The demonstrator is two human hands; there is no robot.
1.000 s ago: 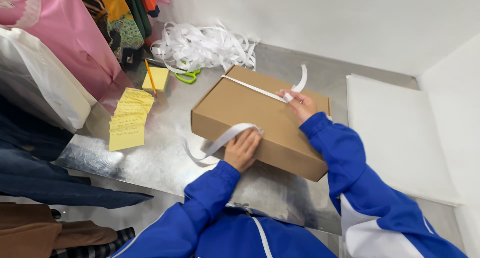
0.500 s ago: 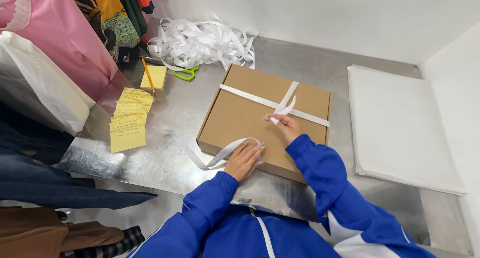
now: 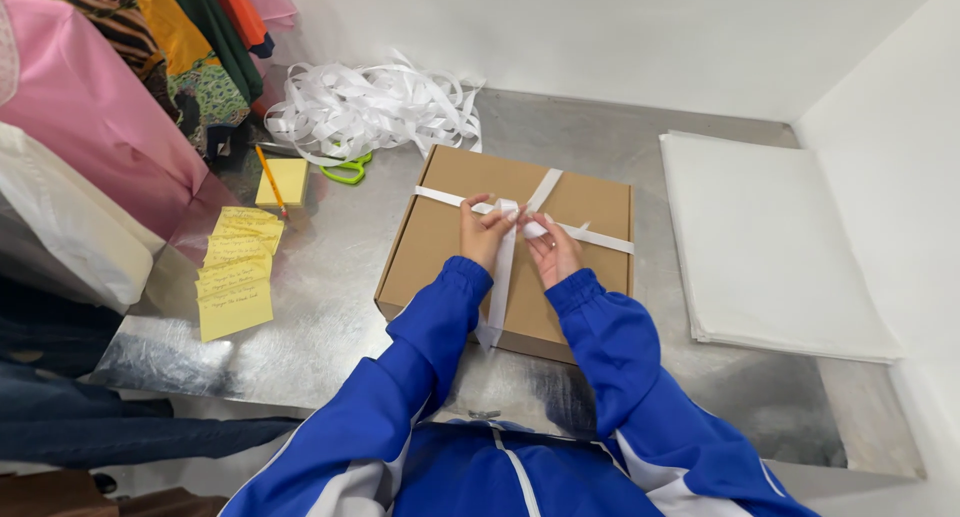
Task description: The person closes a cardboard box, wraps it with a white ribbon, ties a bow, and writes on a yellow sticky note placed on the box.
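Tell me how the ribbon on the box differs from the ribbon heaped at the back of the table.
The ribbon on the box is pulled flat and straight across the brown cardboard box, crossing at its middle; the heaped ribbon lies loose and tangled on the metal table. The left hand and right hand pinch the first at the crossing; nobody touches the heap, which partly covers green scissors. Both are white and flat.

A brown cardboard box point(image 3: 440, 247) wears white ribbon point(image 3: 497, 277), beside yellow notes point(image 3: 235, 272), green scissors point(image 3: 347, 169) and blue sleeves point(image 3: 420, 337).

Matt cardboard box point(image 3: 445, 247) — brushed-metal table point(image 3: 330, 317)
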